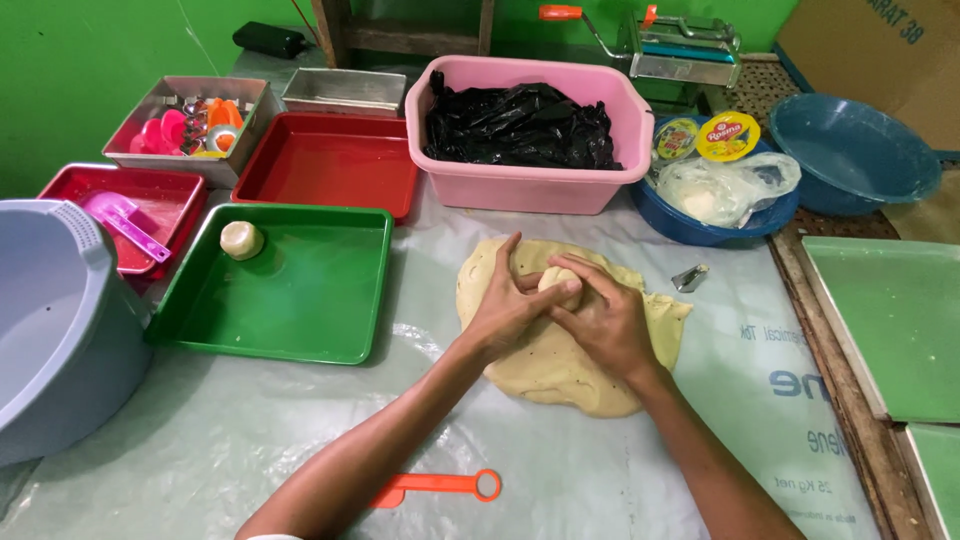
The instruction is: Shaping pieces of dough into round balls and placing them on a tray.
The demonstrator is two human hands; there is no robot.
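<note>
A flat sheet of pale yellow dough (560, 372) lies on the plastic-covered table. Both my hands rest over its middle. My left hand (510, 300) and my right hand (600, 315) cup a small lump of dough (556, 283) between the fingers, pressing it together just above the sheet. A finished dough ball (241, 240) sits in the far left corner of the green tray (300, 330). A small metal cutter (690, 278) lies on the table to the right of the dough.
An orange plastic handle (440, 487) lies near the front edge. Behind stand a pink tub (520, 185) with black plastic, red trays (330, 160), a blue bowl (700, 232) with bagged goods, a teal basin (850, 150), and a grey bin (50, 330) at left.
</note>
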